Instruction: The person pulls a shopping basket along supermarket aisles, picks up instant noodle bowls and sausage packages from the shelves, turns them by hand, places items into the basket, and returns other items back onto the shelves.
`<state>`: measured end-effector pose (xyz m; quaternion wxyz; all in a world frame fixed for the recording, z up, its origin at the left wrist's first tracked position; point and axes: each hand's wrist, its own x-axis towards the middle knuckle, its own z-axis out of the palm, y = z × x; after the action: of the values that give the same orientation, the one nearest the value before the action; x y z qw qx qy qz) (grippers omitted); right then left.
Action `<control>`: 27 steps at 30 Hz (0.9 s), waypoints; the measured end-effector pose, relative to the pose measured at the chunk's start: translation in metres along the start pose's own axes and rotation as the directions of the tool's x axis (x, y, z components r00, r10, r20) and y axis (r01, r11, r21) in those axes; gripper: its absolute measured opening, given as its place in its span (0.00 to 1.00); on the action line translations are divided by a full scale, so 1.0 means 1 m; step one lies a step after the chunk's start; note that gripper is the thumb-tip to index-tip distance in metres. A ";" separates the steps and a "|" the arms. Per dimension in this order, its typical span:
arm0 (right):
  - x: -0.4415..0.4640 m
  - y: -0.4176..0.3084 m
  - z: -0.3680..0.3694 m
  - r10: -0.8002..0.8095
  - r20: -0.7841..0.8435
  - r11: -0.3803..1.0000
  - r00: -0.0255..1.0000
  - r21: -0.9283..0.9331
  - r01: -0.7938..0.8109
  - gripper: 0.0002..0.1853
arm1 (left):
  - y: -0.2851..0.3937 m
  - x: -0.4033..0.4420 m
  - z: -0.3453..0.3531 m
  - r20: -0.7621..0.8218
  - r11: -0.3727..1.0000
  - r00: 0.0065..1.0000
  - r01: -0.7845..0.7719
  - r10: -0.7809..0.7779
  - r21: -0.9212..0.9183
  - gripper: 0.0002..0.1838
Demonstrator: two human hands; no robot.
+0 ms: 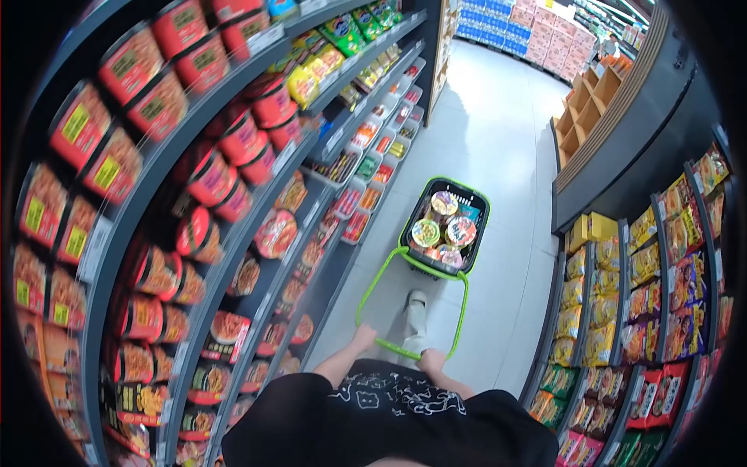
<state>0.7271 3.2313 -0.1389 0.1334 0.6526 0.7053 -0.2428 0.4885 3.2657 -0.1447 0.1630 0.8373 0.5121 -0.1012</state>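
Observation:
A black shopping basket [407, 226] with a green rim stands on the floor in front of me. Its long green handle [379, 274] reaches back toward my body. My left hand [363, 337] is closed around the handle's near left corner. Farther right along the same bar, my right hand [432, 359] grips it too. Inside the basket lie several round instant noodle cups [444, 203] with colourful lids, seen from above. One of my feet, in a light shoe [417, 302], shows between the handle's sides.
Tall shelves [289, 159] with red noodle boxes, cups and small bins line my left. On the right, lower racks [588, 303] hold bagged noodles. A wooden cubby display [591, 105] stands farther along, and stacked cartons [537, 35] close the aisle's far end. Pale tiled floor [506, 132] runs between.

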 end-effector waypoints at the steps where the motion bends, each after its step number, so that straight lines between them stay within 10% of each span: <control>1: 0.018 0.003 -0.008 -0.059 0.002 0.998 0.998 -0.003 0.059 0.10 | -0.006 0.014 -0.008 0.031 0.999 0.999 0.031 -0.031 -0.010 0.07; 7: 0.133 0.037 -0.068 -0.273 0.092 0.961 0.958 -0.030 0.276 0.13 | -0.049 0.141 -0.044 0.174 0.993 0.978 0.117 -0.113 -0.016 0.10; 13: 0.244 0.079 -0.135 -0.162 0.007 0.984 0.987 0.076 0.161 0.12 | -0.068 0.286 -0.119 0.268 0.994 0.959 0.072 -0.092 0.085 0.10; 19: 0.343 0.113 -0.234 -0.075 -0.122 0.985 0.990 0.144 0.092 0.08 | -0.084 0.396 -0.182 -0.171 0.997 0.985 0.046 -0.034 0.063 0.07; 27: 0.428 0.139 -0.333 -0.027 -0.215 0.970 0.976 0.229 0.077 0.10 | -0.097 0.496 -0.257 -0.214 0.969 0.965 0.100 -0.149 -0.226 0.07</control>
<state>0.8587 3.7738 -0.0966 -0.0270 0.6669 0.6985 -0.2581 0.6284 3.8125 -0.0895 0.1848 0.7870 0.5872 0.0418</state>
